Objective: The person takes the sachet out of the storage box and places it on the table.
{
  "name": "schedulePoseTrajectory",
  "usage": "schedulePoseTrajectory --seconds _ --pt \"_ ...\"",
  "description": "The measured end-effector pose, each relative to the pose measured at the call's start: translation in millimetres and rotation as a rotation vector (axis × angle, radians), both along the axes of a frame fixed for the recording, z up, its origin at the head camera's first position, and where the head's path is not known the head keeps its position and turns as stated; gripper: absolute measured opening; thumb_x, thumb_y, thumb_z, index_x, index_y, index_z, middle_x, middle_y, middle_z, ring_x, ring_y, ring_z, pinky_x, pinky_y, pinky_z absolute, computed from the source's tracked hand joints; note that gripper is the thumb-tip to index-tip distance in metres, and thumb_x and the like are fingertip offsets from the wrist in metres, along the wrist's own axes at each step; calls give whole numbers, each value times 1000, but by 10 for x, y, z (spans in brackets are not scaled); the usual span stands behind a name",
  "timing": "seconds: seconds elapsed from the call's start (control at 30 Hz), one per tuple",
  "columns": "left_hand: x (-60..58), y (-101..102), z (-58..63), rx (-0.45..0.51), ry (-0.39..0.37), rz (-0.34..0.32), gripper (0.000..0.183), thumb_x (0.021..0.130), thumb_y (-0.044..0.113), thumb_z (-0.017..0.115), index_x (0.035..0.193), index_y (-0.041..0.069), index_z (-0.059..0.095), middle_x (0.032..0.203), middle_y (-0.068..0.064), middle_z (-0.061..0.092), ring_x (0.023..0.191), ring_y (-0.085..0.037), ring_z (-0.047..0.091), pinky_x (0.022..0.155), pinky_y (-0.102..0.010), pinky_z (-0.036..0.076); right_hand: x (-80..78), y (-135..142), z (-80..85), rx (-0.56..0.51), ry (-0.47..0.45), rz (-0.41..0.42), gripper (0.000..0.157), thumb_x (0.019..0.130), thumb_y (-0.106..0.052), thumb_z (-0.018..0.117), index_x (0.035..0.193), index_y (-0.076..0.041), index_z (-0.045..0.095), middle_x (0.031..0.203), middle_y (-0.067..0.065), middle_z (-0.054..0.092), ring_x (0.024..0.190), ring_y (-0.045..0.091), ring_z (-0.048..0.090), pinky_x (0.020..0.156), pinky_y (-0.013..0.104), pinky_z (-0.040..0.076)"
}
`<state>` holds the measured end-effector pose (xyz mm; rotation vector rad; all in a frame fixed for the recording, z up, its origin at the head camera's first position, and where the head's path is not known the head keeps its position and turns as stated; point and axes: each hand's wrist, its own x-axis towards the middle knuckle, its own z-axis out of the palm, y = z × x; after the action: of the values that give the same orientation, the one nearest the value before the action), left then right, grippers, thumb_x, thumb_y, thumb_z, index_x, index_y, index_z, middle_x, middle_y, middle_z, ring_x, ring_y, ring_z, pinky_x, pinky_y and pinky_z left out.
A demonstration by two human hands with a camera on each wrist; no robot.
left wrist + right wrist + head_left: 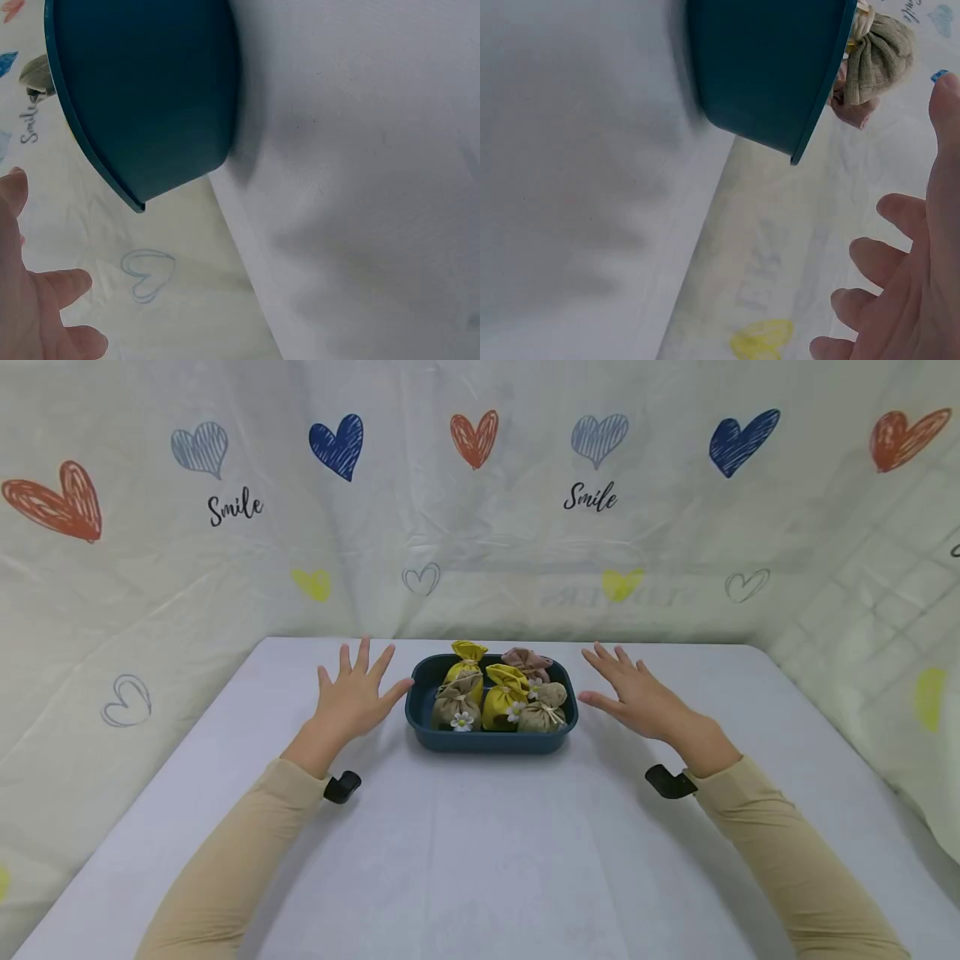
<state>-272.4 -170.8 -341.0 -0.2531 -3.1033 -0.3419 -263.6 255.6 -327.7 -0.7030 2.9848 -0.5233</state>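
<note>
A dark teal rectangular tub (491, 742) stands on the table, holding several small drawstring pouches. Two are yellow, a back yellow pouch (469, 651) and a front yellow pouch (504, 697); a greyish-beige pouch (454, 697) and another beige pouch (543, 717) sit at the front, and a dusty-pink pouch (527, 662) at the back right. White flowers decorate some of them. My left hand (351, 700) hovers with fingers spread at the tub's left, its thumb close to the rim. To the right, my right hand (641, 697) is held with straight fingers, apart from the tub. Neither holds anything.
A white cloth covers the table (480, 843). Behind it hangs a pale curtain (510, 527) printed with hearts and the word Smile. Black wrist devices show at the left cuff (342, 787) and the right cuff (670, 782).
</note>
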Motion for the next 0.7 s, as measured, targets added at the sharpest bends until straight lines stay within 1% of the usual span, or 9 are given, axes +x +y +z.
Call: schedulePoseTrajectory --seconds 0.07,0.17,0.27,0.33,0.5,0.6,0.7 --pt "18 8 -15 7 1 -8 83 103 70 31 167 21 11 170 -18 -8 153 -48 -10 113 -76 -4 19 -17 -25 -15 22 15 78 107 -51 50 165 -8 21 169 19 13 154 44 3 120 64 5" --pt "36 25 -36 21 2 -24 84 103 70 31 167 20 11 170 -18 -8 153 -47 -11 114 -74 -3 50 -36 -52 -38 54 25 74 106 -50 51 163 -9 28 169 16 20 155 41 10 118 66 16" --pt "53 46 -54 27 -3 -37 85 102 71 31 167 20 11 170 -18 -8 153 -45 -12 115 -72 -2 79 -53 -66 -64 70 26 70 107 -48 52 163 -11 31 168 15 24 154 40 15 114 68 24" --pt "67 61 -59 26 -7 -40 85 102 71 31 167 21 10 170 -17 -8 153 -45 -12 116 -72 -1 93 -68 -68 -79 77 34 68 107 -45 53 162 -10 32 167 16 25 153 40 17 114 67 26" --pt "97 84 -62 30 -17 -53 84 103 70 33 167 21 11 170 -18 -7 153 -44 -11 116 -72 -1 117 -106 -51 -118 78 65 65 107 -39 55 162 -10 34 166 16 27 153 38 20 115 64 26" --pt "112 96 -65 22 -13 -65 84 103 71 32 167 21 11 170 -18 -5 154 -43 -8 116 -72 1 121 -125 -41 -148 76 85 65 107 -37 57 161 -10 35 165 17 30 150 39 29 114 62 30" --pt "125 106 -76 15 -16 -76 84 103 71 31 167 20 12 170 -18 -5 155 -42 -5 116 -72 1 123 -144 -33 -173 67 106 64 106 -35 59 161 -10 36 162 18 36 142 42 41 111 61 37"
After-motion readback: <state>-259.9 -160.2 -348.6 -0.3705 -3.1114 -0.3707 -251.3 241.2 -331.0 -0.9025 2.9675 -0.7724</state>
